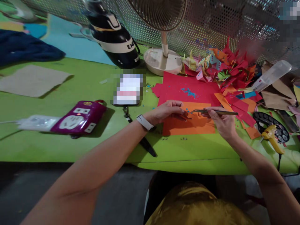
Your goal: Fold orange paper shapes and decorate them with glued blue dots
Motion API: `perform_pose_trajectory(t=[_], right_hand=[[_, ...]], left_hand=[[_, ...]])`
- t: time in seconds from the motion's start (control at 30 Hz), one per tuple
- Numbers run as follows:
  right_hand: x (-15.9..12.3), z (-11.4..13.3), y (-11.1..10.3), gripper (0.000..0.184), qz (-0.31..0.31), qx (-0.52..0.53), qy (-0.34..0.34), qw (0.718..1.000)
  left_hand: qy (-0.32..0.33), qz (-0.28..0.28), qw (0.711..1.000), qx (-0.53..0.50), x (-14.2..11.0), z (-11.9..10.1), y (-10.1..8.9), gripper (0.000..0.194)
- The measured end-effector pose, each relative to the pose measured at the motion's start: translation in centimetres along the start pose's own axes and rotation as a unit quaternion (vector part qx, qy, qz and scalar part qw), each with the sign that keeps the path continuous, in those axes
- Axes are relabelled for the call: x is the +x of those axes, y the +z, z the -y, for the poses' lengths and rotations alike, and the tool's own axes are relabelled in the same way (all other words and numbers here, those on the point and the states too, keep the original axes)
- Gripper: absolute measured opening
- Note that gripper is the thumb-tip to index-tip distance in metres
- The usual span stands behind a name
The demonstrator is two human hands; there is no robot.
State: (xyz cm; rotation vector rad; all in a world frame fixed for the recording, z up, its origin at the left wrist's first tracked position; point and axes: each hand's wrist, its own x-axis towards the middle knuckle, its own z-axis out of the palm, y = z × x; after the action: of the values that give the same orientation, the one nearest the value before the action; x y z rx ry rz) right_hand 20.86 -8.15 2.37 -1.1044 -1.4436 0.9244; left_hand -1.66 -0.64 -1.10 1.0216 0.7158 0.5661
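Green table [47,148] backed by a perforated panel [203,18]; upper-left bottle [114,40] shows "EN"; right hand [221,122], center-right, pinches tweezers [222,112]; unclear whether left hand [167,112] grips anything.

Dim light casts soft shadows, and pixelation masks patches

One left hand [167,112] and one right hand [222,123] share one orange sheet [174,126], the right holding one pair of tweezers [226,112]; just beyond both are at least one red sheet [174,82] and many blue bits [191,93], too small to count. Left of the left hand sit one phone [128,89] and one power block [79,118], and beyond it one dark bottle [114,40] and one fan [161,12]. Right of the right hand are one glue gun [273,139], one black tray [259,117] and one clear bottle [272,75].
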Motion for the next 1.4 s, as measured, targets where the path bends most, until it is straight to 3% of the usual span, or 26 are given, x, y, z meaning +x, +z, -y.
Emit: perform_pose_trajectory(t=[1.4], right_hand=[[-0.66, 0.08, -0.14, 0.025, -0.004, -0.019, -0.007, 1.000]], left_hand=[[0.020, 0.016, 1.000, -0.010, -0.30, -0.24, 0.08, 0.019]])
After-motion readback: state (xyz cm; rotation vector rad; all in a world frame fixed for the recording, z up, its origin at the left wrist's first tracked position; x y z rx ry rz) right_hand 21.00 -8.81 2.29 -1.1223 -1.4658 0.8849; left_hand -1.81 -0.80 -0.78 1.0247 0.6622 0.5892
